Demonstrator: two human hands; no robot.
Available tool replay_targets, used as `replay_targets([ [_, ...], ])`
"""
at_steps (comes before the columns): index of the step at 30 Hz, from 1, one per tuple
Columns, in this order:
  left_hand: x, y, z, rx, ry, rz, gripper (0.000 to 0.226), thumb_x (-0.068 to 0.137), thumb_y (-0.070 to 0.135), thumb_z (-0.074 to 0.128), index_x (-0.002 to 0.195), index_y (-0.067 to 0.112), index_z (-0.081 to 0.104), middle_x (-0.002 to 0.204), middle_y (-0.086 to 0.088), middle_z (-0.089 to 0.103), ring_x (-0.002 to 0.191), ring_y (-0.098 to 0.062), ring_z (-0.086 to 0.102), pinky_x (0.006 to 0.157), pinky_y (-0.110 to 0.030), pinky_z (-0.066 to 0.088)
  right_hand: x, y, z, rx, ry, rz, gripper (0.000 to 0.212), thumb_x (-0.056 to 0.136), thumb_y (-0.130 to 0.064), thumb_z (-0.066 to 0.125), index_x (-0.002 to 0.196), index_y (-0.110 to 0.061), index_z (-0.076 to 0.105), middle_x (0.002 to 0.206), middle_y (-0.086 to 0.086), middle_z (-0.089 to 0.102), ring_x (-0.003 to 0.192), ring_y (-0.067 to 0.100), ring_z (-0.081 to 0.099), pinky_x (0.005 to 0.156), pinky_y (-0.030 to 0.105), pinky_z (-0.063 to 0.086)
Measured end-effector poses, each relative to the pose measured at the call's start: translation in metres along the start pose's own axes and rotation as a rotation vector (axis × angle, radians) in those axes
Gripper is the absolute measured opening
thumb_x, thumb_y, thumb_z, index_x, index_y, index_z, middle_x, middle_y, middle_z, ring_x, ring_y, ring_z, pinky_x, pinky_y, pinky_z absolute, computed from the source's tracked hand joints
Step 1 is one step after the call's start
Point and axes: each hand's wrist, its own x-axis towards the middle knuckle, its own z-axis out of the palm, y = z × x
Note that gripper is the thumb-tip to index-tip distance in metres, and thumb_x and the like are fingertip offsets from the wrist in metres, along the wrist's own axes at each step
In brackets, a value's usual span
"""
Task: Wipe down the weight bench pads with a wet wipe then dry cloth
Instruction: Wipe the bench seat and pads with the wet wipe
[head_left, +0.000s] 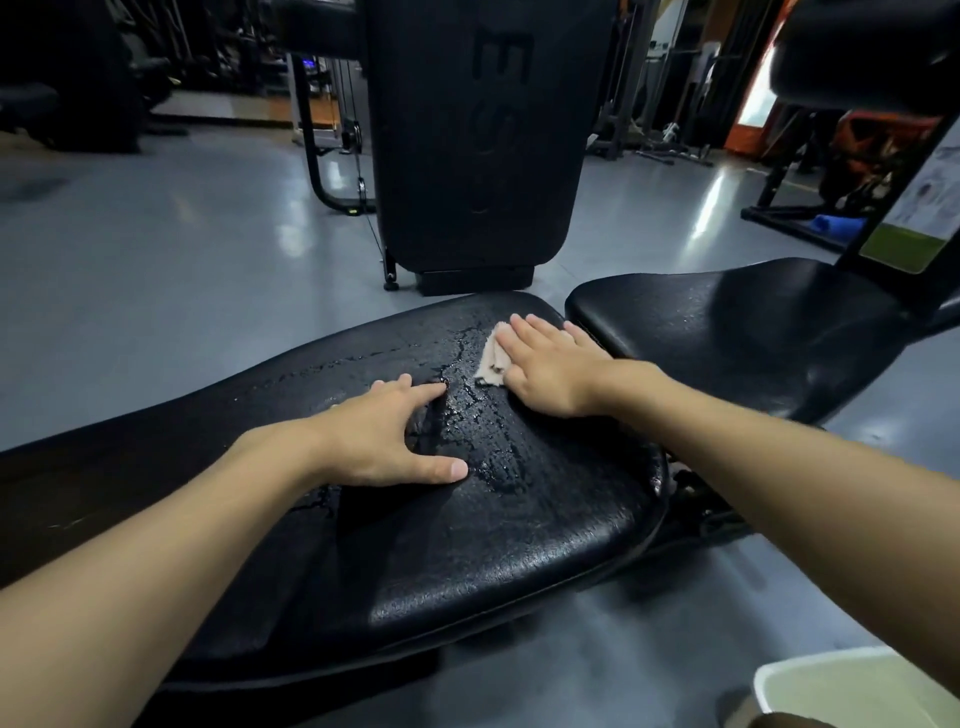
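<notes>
White container (852, 686) near wet bench pad (519, 519)

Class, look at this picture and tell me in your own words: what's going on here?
A person is wiping a black bench pad. The right hand presses a pale folded cloth flat near the pad's far end; the left hand rests spread on the pad. Wet streaks glisten between the hands.

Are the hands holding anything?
Nothing gripped: the right hand presses flat on one side of the beige cloth; the left hand rests on the bench pad.
</notes>
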Motion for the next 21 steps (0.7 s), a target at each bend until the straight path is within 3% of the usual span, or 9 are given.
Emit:
replay_targets([
  [6, 0.004, -0.003, 0.001, -0.023, 0.02, -0.006, 0.115, 0.057, 0.078, 0.064, 0.154, 0.043, 0.011, 0.165, 0.002, -0.002, 0.151, -0.019, -0.005, 0.122, -0.047, 0.011, 0.092, 0.001, -0.015, 0.025, 0.003, 0.055, 0.063, 0.101, -0.044, 0.014, 0.158, -0.018, 0.007, 0.167, 0.002, 0.0, 0.153, 0.019, -0.002, 0.122, 0.049, 0.001],
  [12, 0.007, -0.005, 0.002, -0.039, 0.048, -0.015, 0.112, 0.057, 0.078, 0.067, 0.151, 0.048, 0.015, 0.164, 0.007, -0.001, 0.15, -0.015, -0.004, 0.121, -0.037, 0.008, 0.121, 0.005, -0.02, 0.043, 0.023, 0.046, 0.063, 0.098, -0.047, 0.014, 0.152, -0.02, 0.029, 0.16, 0.006, 0.026, 0.149, 0.024, 0.017, 0.118, 0.051, 0.015],
  [16, 0.007, -0.01, 0.002, -0.057, 0.05, -0.024, 0.127, 0.036, 0.096, 0.056, 0.149, 0.053, 0.016, 0.164, 0.009, 0.002, 0.15, -0.014, -0.002, 0.122, -0.037, 0.009, 0.093, 0.006, -0.013, 0.008, 0.029, -0.045, 0.063, 0.099, -0.042, 0.015, 0.156, -0.015, 0.014, 0.165, 0.003, 0.009, 0.152, 0.02, 0.004, 0.12, 0.052, 0.005],
  [21, 0.003, -0.006, 0.001, -0.085, 0.062, -0.016, 0.136, 0.028, 0.099, 0.052, 0.15, 0.048, 0.02, 0.164, 0.006, 0.004, 0.15, -0.013, 0.0, 0.118, -0.03, 0.006, 0.006, 0.0, -0.001, -0.022, 0.026, -0.192, 0.061, 0.102, -0.04, 0.015, 0.158, -0.019, 0.002, 0.166, -0.001, -0.002, 0.152, 0.018, -0.003, 0.121, 0.05, 0.001],
])
